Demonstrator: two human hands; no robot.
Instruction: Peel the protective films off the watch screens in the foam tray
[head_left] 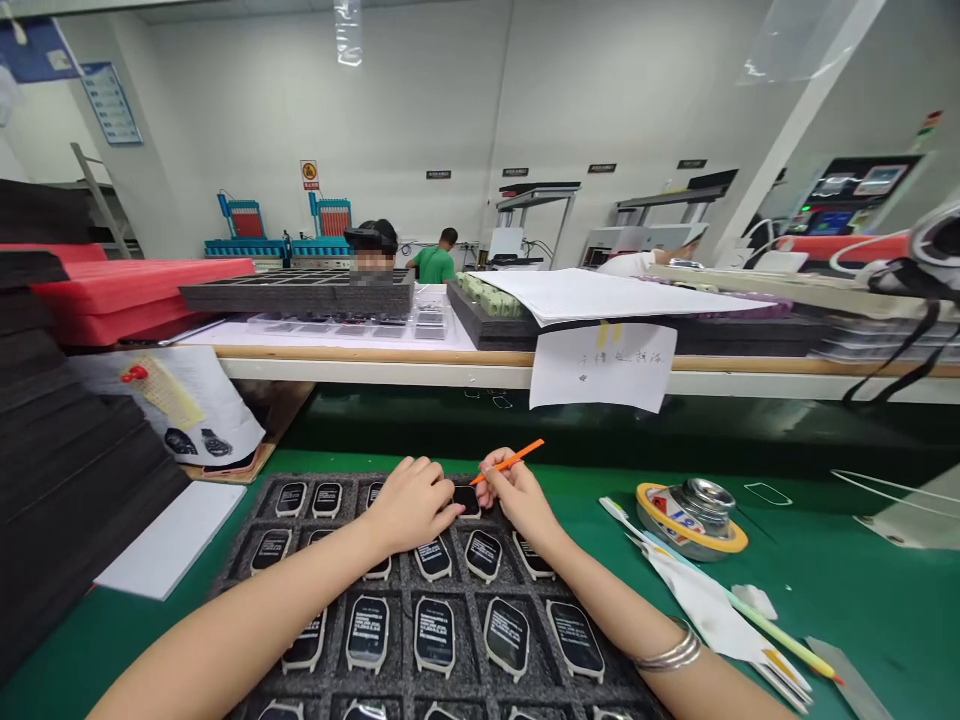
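A dark foam tray [240, 545] lies on the green mat in front of me, its pockets filled with several smartwatch bodies [433, 632] with black screens. My left hand [411, 503] rests over the tray's far rows, fingers curled down onto one watch [466, 498]. My right hand [516, 492] is closed on a thin orange stick [510, 461], whose tip points down at that same watch. A silver bangle sits on my right wrist.
A round metal dispenser on a yellow base [691, 515], white cloth and pens [750, 615] lie to the right. Black foam stacks [67, 470] and white sheets stand left. A raised shelf [480, 365] with trays and a hanging paper note crosses ahead; other people work beyond.
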